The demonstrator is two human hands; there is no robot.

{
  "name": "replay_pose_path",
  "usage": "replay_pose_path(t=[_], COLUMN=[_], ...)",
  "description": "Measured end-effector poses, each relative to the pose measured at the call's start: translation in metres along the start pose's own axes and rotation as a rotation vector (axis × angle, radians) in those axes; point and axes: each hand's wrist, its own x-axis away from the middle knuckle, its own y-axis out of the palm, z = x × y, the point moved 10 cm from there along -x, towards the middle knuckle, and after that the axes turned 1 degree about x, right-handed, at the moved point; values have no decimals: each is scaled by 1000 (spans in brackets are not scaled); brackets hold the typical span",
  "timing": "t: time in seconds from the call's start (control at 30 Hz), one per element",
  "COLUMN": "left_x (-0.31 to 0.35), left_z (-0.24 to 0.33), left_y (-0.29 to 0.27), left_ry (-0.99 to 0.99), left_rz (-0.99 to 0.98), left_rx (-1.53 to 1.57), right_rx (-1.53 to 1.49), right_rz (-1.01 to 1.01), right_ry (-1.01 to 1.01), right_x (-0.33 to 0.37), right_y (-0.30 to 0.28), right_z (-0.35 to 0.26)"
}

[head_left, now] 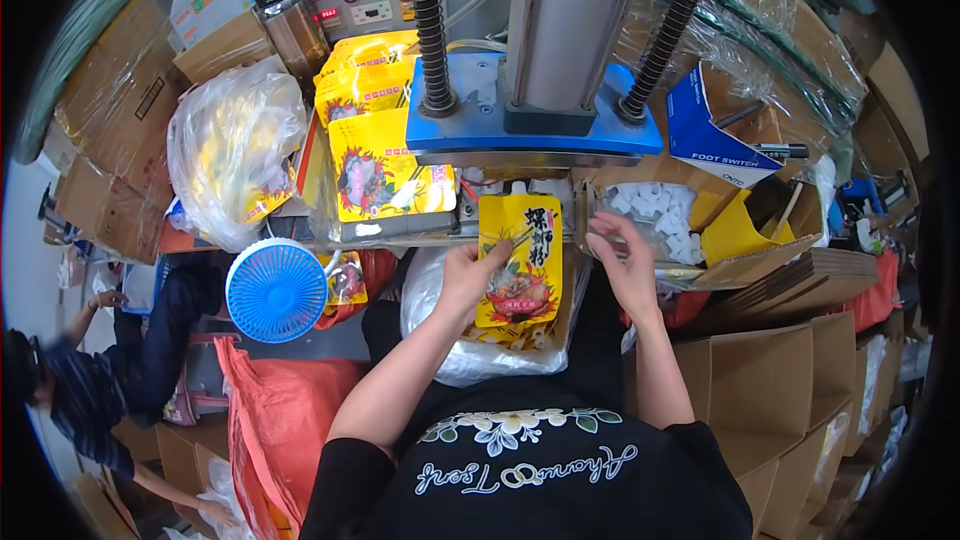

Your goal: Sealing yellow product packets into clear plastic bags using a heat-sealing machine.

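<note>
Pouch point(519, 285) points lengthwise away from us, left edge pinched by our left hand point(468, 278); our right hand point(622, 258), loosely parted, hangs rightward.

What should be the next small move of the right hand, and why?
Probably, the right hand should take the free right edge of the yellow printed food pouch: only the left hand grips it, near its left edge, while the right hand is open, close beside it but not touching.
</note>
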Motion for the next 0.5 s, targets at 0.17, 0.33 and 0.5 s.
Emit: replay_pose_path(t=[0.17, 0.33, 0.5], left_x=[-14, -17, 19], left_z=[0, 39, 135], left_y=[6, -19, -55], left_ry=[-95, 203, 851], left_rz=[35, -15, 410], left_rx=[106, -284, -1307], right_rx=[26, 83, 516], right_rz=[112, 174, 104], right_ry=[144, 64, -105], right_x=[10, -19, -38], right_y=[-37, -55, -36], right_z=[37, 45, 30])
